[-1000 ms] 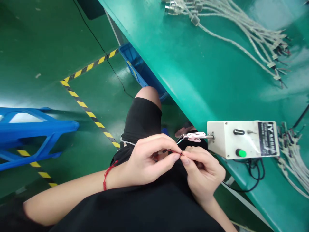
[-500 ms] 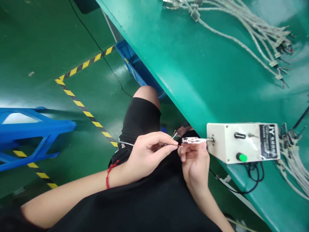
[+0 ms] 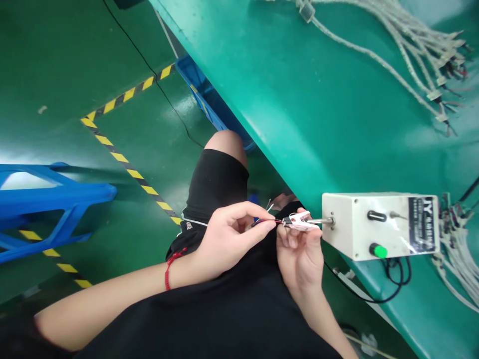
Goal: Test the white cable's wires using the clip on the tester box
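My left hand point(image 3: 235, 232) pinches thin red and black wires point(image 3: 267, 220) between thumb and forefinger. Lighter wire ends point(image 3: 270, 205) stick up behind those fingertips. The wire tips meet the dark jaws of a white clip point(image 3: 298, 221), which sits on the metal shaft point(image 3: 322, 221) of a cream-coloured machine box point(image 3: 381, 224). Curled around the clip from below is my right hand point(image 3: 301, 252), with the thumb at its shaft end. Whether the jaws are closed on the wires is too small to tell. The box has a green knob, a black slot and a small lever.
Pale cables with stripped ends point(image 3: 419, 55) lie on the green table point(image 3: 284, 89), and more cables point(image 3: 458, 249) lie beyond the box. A black cord point(image 3: 402, 284) hangs by the table edge. A blue crate point(image 3: 198, 85) and a blue stool point(image 3: 60, 199) stand on the floor.
The wires in my left hand have come up against the clip's jaws. The clip has turned and now shows its spread side. My right fingers have shifted slightly around it.
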### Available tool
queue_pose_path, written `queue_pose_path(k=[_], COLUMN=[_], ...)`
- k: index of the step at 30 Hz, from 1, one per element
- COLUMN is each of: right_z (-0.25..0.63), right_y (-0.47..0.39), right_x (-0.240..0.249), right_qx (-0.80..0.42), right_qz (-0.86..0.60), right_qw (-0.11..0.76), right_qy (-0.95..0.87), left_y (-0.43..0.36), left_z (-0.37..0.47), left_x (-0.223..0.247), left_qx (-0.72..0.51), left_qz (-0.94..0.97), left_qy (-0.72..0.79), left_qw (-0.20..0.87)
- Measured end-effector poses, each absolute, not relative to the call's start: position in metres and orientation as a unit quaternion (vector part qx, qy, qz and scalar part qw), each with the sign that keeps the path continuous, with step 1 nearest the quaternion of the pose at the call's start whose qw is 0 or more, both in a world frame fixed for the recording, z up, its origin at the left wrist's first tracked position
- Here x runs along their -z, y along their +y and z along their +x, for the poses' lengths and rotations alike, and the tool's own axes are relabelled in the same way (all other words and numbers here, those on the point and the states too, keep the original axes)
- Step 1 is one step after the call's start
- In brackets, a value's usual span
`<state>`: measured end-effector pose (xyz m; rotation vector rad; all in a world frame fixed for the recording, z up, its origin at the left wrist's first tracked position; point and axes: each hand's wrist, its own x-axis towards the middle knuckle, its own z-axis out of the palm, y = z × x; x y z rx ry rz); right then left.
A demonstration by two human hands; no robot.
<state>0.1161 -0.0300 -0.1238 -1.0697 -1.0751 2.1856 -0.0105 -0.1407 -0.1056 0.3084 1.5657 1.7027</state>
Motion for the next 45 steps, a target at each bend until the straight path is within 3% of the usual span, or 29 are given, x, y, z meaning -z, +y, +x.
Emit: queue_pose_path(k=[11, 40, 43, 45], right_z=[0.116, 0.118, 0.125, 0.138], right_y=[-0.025, -0.022, -0.026, -0.029], right_x=[0.134, 0.138, 0.131, 0.121], right_qx=[-0.788, -0.813, -0.790, -0.710], right_qz=[-0.397, -0.364, -0.366, -0.369], right_qw=[0.247, 0.229, 0.204, 0.196], right_qy=[-0.401, -0.393, -0.448, -0.567], left_y=[-0.129, -0.126, -0.128, -0.130], left_z=[-0.008, -0.004, -0.004, -0.003], left_x=[0.105, 0.104, 0.106, 0.107], left_qx=[-0.720, -0.694, -0.688, -0.682], left_qz=[0.125, 0.153, 0.154, 0.160], left_qy=[0.552, 0.590, 0.593, 0.595], left_qw=[0.401, 0.383, 0.389, 0.394])
